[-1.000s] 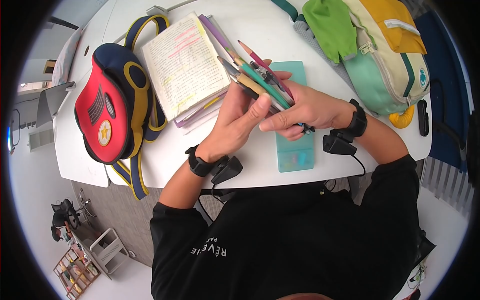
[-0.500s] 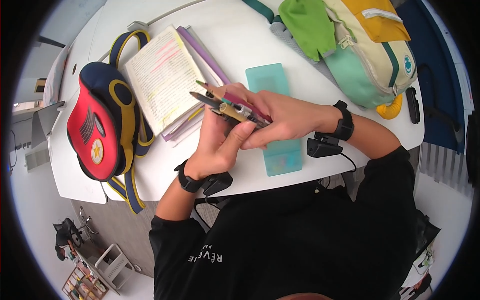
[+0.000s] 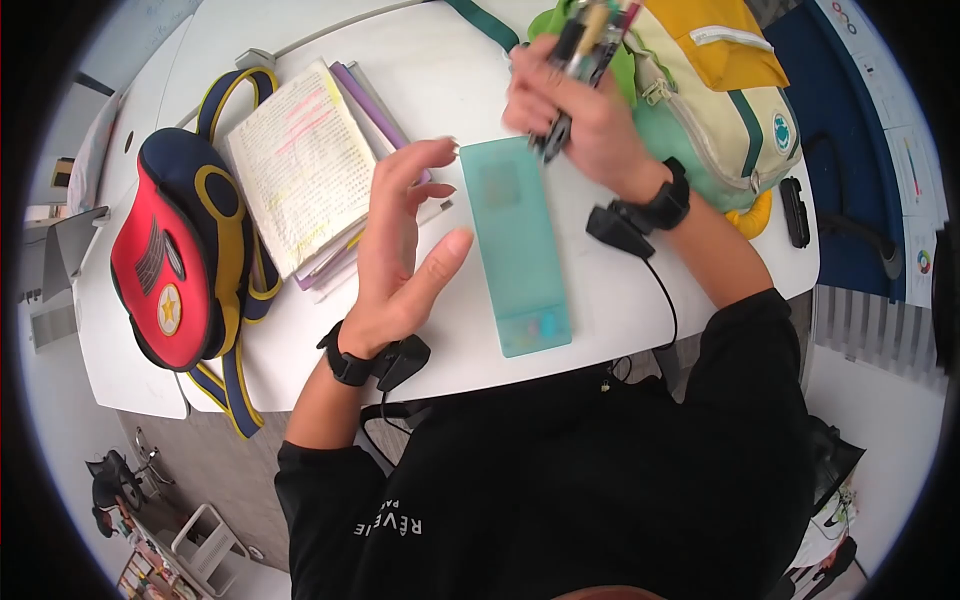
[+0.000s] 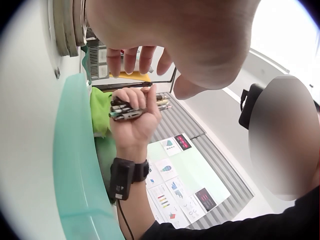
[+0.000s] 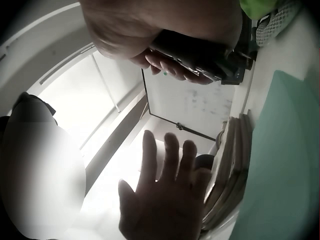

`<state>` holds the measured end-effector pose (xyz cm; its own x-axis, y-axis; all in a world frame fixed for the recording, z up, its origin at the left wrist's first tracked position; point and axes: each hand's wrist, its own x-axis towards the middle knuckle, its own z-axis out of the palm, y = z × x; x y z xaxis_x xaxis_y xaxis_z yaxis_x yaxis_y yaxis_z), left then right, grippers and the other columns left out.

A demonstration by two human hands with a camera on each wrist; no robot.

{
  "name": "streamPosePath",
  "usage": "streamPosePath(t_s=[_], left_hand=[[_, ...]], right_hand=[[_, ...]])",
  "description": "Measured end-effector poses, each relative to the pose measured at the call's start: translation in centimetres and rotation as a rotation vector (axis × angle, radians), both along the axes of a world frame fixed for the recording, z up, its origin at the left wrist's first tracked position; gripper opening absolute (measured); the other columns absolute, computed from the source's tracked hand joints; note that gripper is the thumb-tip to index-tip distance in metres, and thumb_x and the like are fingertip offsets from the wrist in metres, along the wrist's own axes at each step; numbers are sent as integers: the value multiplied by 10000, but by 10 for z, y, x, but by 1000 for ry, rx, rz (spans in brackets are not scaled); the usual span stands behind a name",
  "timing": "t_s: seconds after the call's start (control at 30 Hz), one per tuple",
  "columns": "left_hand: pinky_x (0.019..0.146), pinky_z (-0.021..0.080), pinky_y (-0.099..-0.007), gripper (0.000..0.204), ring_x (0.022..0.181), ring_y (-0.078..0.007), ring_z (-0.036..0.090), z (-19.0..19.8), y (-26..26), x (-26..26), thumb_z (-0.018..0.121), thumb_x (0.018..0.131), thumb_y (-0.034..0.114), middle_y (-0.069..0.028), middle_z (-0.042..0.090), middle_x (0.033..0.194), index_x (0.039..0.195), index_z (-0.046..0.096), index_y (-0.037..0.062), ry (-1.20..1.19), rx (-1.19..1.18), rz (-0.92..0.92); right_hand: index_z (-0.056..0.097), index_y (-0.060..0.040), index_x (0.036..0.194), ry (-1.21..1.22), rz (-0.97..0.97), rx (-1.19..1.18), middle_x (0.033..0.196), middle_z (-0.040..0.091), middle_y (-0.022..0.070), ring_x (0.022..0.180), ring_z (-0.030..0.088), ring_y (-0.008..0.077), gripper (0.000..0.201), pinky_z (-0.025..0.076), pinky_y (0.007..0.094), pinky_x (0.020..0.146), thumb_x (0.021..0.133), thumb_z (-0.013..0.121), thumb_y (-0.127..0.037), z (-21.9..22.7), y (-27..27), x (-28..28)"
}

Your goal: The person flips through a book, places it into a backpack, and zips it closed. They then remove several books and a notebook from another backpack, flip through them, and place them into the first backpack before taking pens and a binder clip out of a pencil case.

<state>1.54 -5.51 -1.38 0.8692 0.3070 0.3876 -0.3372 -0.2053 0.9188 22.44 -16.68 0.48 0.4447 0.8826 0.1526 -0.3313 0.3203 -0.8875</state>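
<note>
My right hand [image 3: 600,125] grips a bundle of pens and pencils [image 3: 594,38], raised near the green part of the backpack and blurred in the head view. In the left wrist view the fingers are wrapped around the pens [image 4: 127,112], whose ends stick out on both sides. My left hand [image 3: 395,255] holds nothing; its fingers are loosely bent and the thumb stands apart, between the book and the pencil case. The right wrist view shows that left hand [image 5: 162,200] with fingers spread. A translucent teal pencil case [image 3: 515,240] lies closed on the table, small coloured things showing through its near end.
An open, highlighted book [image 3: 300,170] lies on a stack of purple-edged books at the left. Farther left sits a red and navy bag [image 3: 160,265] with yellow-trimmed straps. A cream, green and yellow backpack [image 3: 725,140] lies at the right, beside a black object [image 3: 795,212].
Both hands were together around the pens over the pencil case. They have parted: the right hand carried the bundle up and right, while the left let go and moved slightly left, fingers opened.
</note>
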Motion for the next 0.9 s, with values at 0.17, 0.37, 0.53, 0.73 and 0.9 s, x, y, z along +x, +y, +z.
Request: streamPosePath(t_s=[0.17,0.37,0.53,0.73,0.9], left_hand=[[1086,353,-478,451,1320,-361,412,14,-2,-1,729,836,140,-164,435,1426,1272,623,85,179,373,-87],[1128,270,-596,623,1463,-457,214,19,-21,-3,804,775,348,-136,346,1568,1347,614,193,259,826,-393],[1100,297,-609,443,1450,-447,279,21,-12,-5,795,790,320,-135,419,1529,1189,715,148,242,799,-424],[1050,396,-529,220,1336,-381,478,23,-4,-5,798,794,187,-143,598,1340,973,754,68,227,744,-317],[948,492,-448,221,1108,-334,605,14,4,3,796,787,109,-140,645,1189,991,739,46,269,651,-187]], right_hand=[[608,-29,879,-383,-393,-104,695,532,-4,652,506,87,163,433,281,627,971,663,-151,-29,10,6],[652,-22,896,-570,-446,-289,739,634,-3,672,563,77,274,453,253,624,887,777,-265,-41,13,-1],[643,-20,930,-541,-390,-341,767,640,12,704,591,88,223,479,255,661,901,759,-209,-49,14,0],[627,-10,967,-298,-310,-131,707,595,3,600,556,80,155,458,257,571,966,654,-163,-59,21,8],[657,-43,978,-394,-408,-248,678,572,-35,583,519,29,163,422,243,532,948,684,-201,-62,21,13]])
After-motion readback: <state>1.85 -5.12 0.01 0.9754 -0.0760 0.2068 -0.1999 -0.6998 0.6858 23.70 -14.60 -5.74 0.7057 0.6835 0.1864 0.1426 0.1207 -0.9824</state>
